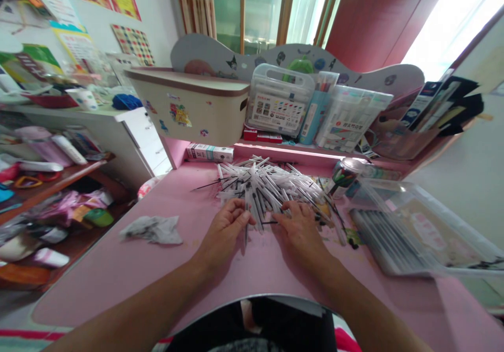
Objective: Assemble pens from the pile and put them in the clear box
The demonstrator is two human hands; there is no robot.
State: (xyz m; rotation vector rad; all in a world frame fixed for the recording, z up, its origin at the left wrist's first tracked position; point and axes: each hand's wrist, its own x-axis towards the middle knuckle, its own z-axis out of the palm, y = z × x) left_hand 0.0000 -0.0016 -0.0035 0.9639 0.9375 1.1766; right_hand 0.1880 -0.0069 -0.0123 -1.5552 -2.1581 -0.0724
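A large heap of clear-white pen barrels and thin black pen parts (271, 181) lies on the pink desk in front of me. My left hand (226, 226) is at the heap's near edge, thumb and fingers pinched on a slim clear-grey pen (247, 231) that points down toward the desk. Facing it on the right, my right hand (301, 228) rests low with curled fingers. A thin black pen refill (270, 222) sticks out leftward from its thumb and fingertips. The rest of this refill is hidden by the hand.
An open clear plastic box (444, 231) stands at the right, with a row of grey pens (394, 239) beside it. A crumpled tissue (153, 229) lies left. Behind are a jar of pens (344, 176), a beige bin (197, 110) and marker cases (279, 102) on the shelf.
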